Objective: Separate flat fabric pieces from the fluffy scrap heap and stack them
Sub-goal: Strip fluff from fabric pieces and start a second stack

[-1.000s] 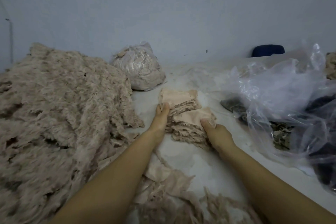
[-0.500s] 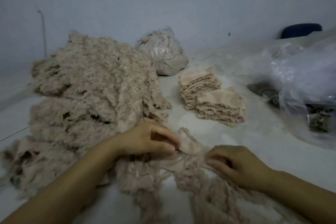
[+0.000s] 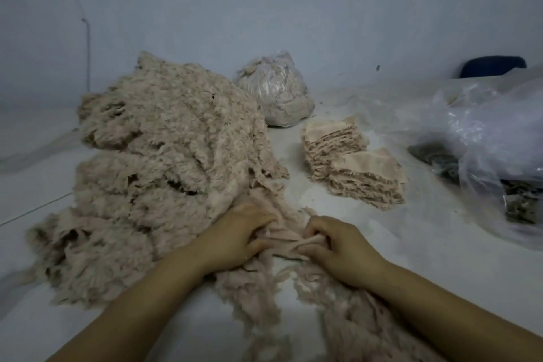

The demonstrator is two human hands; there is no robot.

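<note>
A large beige fluffy scrap heap (image 3: 164,161) fills the left of the white surface. Two stacks of flat beige pieces (image 3: 352,161) sit side by side to its right, the nearer one lower. At the heap's near edge lies a flat pinkish-beige fabric piece (image 3: 283,239). My left hand (image 3: 238,236) grips its left end and my right hand (image 3: 338,247) pinches its right end, so the piece is held between both. Loose fluffy strands (image 3: 264,297) trail toward me under my wrists.
A tied clear bag of beige scraps (image 3: 273,91) stands behind the heap. Big crumpled clear plastic bags (image 3: 493,144) holding dark fabric fill the right side. A dark blue object (image 3: 493,66) sits by the back wall.
My hands left the two stacks, came back to the heap's near edge and closed together on a flat piece. The view swung left and down.
</note>
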